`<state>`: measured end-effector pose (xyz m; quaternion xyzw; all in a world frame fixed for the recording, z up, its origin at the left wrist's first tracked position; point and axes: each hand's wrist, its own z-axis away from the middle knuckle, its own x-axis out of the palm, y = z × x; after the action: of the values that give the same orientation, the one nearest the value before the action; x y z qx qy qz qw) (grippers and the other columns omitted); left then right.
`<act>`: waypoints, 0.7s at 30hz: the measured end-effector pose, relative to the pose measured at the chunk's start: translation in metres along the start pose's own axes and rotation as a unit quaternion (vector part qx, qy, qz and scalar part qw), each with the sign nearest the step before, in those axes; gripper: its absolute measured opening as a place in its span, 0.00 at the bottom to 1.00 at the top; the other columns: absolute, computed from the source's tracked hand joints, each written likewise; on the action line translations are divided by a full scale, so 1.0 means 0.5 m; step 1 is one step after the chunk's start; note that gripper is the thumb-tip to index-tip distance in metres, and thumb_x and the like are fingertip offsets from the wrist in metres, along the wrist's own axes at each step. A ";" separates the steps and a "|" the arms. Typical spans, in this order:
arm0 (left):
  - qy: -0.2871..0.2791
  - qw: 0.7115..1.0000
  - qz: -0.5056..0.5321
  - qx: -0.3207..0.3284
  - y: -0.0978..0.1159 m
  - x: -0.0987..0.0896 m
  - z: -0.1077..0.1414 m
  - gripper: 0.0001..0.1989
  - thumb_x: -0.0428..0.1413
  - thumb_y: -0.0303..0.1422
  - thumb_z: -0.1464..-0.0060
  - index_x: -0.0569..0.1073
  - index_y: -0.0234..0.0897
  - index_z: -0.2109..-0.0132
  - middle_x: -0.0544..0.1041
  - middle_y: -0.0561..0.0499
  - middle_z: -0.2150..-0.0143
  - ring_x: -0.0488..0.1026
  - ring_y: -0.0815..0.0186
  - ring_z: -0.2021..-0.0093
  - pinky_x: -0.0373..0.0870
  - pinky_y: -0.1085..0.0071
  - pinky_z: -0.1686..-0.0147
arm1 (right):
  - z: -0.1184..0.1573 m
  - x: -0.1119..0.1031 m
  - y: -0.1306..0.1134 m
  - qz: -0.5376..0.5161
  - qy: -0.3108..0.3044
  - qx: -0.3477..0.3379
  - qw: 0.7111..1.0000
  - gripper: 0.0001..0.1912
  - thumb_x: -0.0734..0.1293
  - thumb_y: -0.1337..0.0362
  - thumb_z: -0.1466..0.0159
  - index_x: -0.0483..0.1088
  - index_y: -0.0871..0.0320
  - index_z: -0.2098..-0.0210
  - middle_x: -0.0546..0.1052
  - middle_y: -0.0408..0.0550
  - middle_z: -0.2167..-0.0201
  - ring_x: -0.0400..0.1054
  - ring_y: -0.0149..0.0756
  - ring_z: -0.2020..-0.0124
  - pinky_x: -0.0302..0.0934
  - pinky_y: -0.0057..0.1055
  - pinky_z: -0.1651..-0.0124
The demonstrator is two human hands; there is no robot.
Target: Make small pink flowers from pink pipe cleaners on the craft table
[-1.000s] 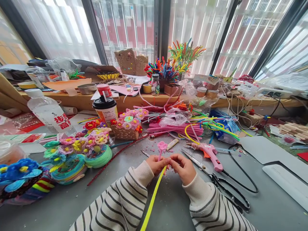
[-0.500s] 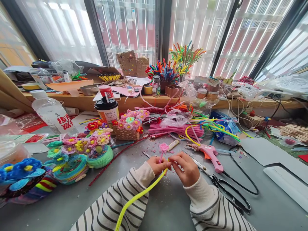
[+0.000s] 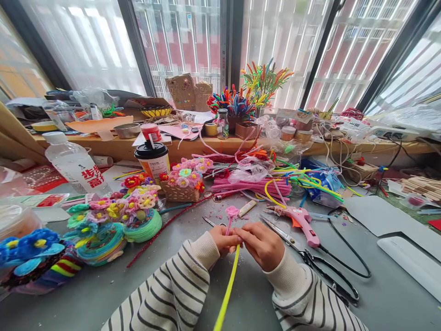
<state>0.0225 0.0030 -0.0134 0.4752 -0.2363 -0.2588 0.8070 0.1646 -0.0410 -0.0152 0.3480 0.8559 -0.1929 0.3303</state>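
My left hand (image 3: 223,240) is closed around the stem of a pink pipe-cleaner flower (image 3: 232,212), whose bloom stands upright above the fingers. A long yellow pipe cleaner (image 3: 228,290) hangs from the fingertips of both hands toward the bottom edge. My right hand (image 3: 263,244) pinches at the yellow pipe cleaner's upper end, touching the left fingertips; the exact contact is hidden by the fingers. Just beyond the flower lies a small cream-coloured stick-like piece (image 3: 247,208). Scissors (image 3: 280,230) lie right of my right hand.
A pink glue gun (image 3: 303,224) with a black cord lies on the right, near black-handled pliers (image 3: 330,276). Pink pipe cleaners (image 3: 251,187) are bundled behind. Flower-filled baskets (image 3: 143,225), a lidded cup (image 3: 152,160) and a bottle (image 3: 74,161) stand on the left.
The yellow pipe cleaner has swung from a curve across my left sleeve to a straighter line between my forearms. My right fingers have moved slightly left and closed in against the left fingertips.
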 end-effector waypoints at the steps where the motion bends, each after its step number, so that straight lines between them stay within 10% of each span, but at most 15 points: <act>1: 0.001 1.000 -0.003 -0.002 0.000 0.000 0.001 0.18 0.57 0.44 0.73 0.66 0.31 0.80 0.59 0.61 0.94 0.47 0.80 0.94 0.37 0.76 0.91 | 0.000 0.000 0.000 -0.004 -0.002 -0.005 1.000 0.12 0.55 0.71 0.43 0.66 0.62 0.63 0.71 0.50 0.74 0.62 0.33 0.73 0.59 0.29 0.71; 16: -0.025 0.999 0.015 0.013 0.012 0.002 0.007 0.16 0.56 0.41 0.67 0.63 0.32 0.82 0.60 0.61 0.93 0.47 0.81 0.94 0.38 0.78 0.92 | 0.012 0.011 -0.007 -0.041 0.062 0.090 0.993 0.09 0.57 0.72 0.45 0.67 0.64 0.68 0.73 0.52 0.74 0.65 0.35 0.72 0.60 0.29 0.71; 21: 0.001 1.000 -0.016 0.026 0.012 0.008 0.005 0.16 0.56 0.42 0.68 0.62 0.33 0.83 0.60 0.60 0.94 0.47 0.81 0.94 0.38 0.79 0.93 | 0.011 0.021 -0.009 -0.315 0.042 0.314 0.895 0.08 0.58 0.66 0.46 0.67 0.61 0.71 0.70 0.46 0.79 0.62 0.28 0.83 0.57 0.25 0.80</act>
<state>0.0251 0.0014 -0.0067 0.4997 -0.2343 -0.2646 0.7908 0.1580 -0.0420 -0.0261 0.1530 0.8286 -0.5310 0.0897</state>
